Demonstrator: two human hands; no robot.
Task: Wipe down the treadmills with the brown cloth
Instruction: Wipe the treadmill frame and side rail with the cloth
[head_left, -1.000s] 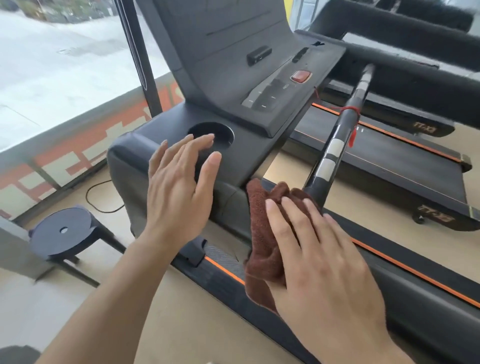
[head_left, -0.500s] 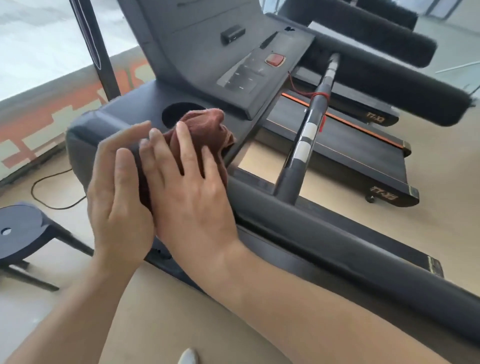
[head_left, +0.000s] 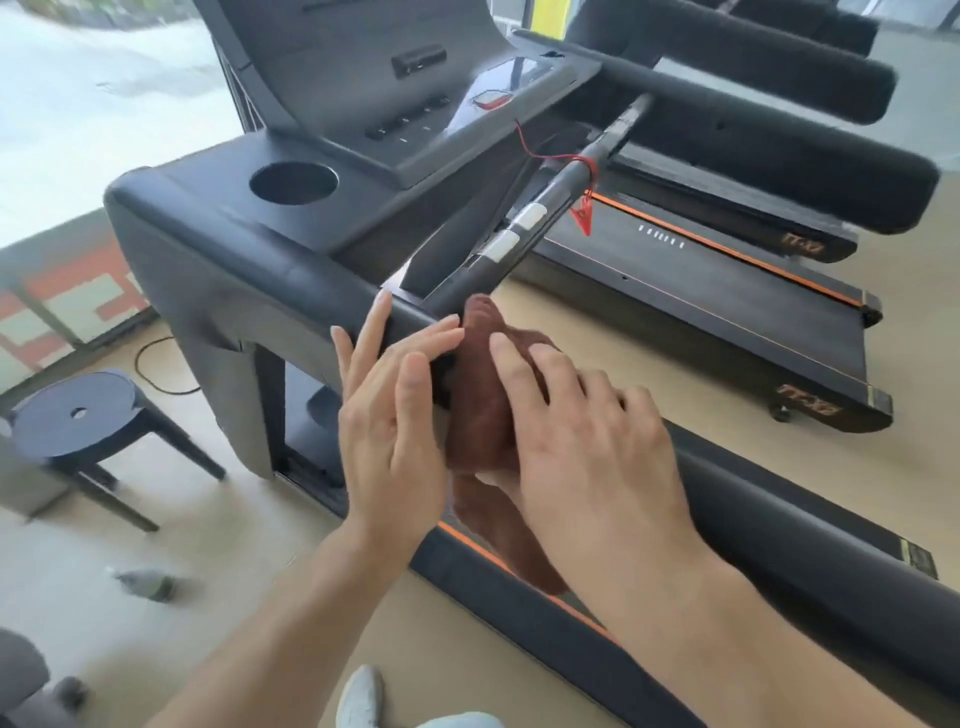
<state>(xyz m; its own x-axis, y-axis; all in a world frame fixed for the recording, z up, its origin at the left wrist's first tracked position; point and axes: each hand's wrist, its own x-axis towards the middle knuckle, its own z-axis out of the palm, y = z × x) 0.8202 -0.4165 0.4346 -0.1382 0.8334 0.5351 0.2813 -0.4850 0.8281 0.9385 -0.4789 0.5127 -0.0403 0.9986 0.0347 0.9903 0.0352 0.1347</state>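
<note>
Head view, looking down from the person's own eyes: the right hand (head_left: 582, 431) presses the brown cloth (head_left: 480, 395) onto the padded side rail (head_left: 291, 280) of the nearest treadmill (head_left: 218, 228), fingers spread and bent over the bunched fabric, the thumb hidden underneath. From where I stand it looks like a gripping press rather than a flat palm. The left hand (head_left: 392, 410) lies flat with straight fingers just beside the cloth, fingertips touching the rail and holding nothing.

The cloth sits where the rail meets the thin bar (head_left: 519, 244) that carries the white bands. It is bunched into a long wad, its long axis running from a peak near the bar down toward the viewer, with a loose tail hanging below the rail near the orange stripe (head_left: 467, 545).

To do this stroke well, I would say keep steady downward pressure and wrap the cloth around the curve of the rail so the sides are wiped too, working along the rail's length. The dangling tail could be tucked in so it does not drag. A second treadmill (head_left: 727, 291) stands beyond, a dark stool (head_left: 78, 410) to the left on the floor.
</note>
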